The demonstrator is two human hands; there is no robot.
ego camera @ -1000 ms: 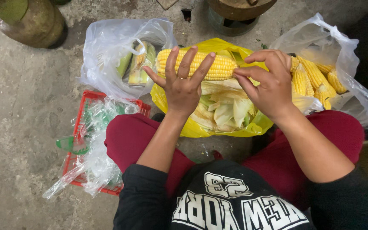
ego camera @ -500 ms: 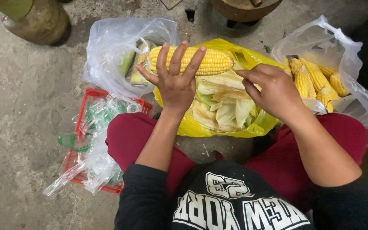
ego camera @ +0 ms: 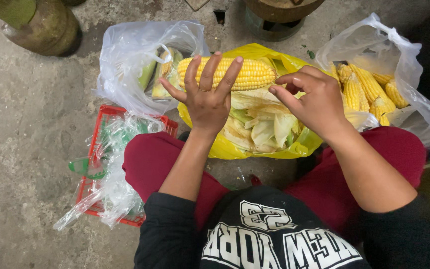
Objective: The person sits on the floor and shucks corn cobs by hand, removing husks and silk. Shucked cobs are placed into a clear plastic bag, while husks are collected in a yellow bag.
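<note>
Person seated over a yellow bag (ego camera: 294, 148) of pale husks (ego camera: 265, 127), red trousers to either side of it. A husked corn cob (ego camera: 247, 73) lay crosswise on top of the yellow bag, at its far edge. Left hand (ego camera: 206, 99) was over the cob's left end, fingers spread wide and straight, palm down; whether it pressed the cob or only hovered could not be told. Right hand (ego camera: 312, 102) sat just right of the cob's other end, fingers loosely curled, thumb and forefinger drawn close, gripping nothing visible. Clear bag (ego camera: 125, 65) at left held cobs partly in husk. Second clear bag (ego camera: 414, 94) at right held bare yellow cobs (ego camera: 367, 89). Red crate (ego camera: 98, 144) with crumpled plastic stood on the concrete by the left knee.
</note>
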